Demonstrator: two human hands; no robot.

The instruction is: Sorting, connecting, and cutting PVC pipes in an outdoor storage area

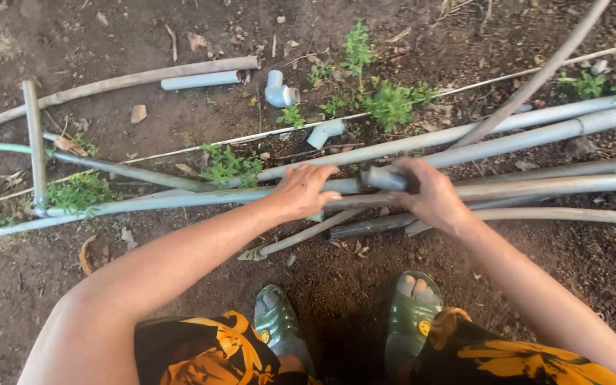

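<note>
My left hand is closed over a long grey plastic pipe that lies across the soil from the left. My right hand grips a short dark grey coupling at the joint where that pipe meets another long pipe running off to the right. The two hands sit close together, a few centimetres apart, over the joint. Below them my two feet in green rubber sandals stand on the dirt.
Several more grey pipes lie side by side to the right. A white elbow fitting, a tee fitting and a short pipe piece lie further away. Small green weeds grow among them. An upright pipe stands at left.
</note>
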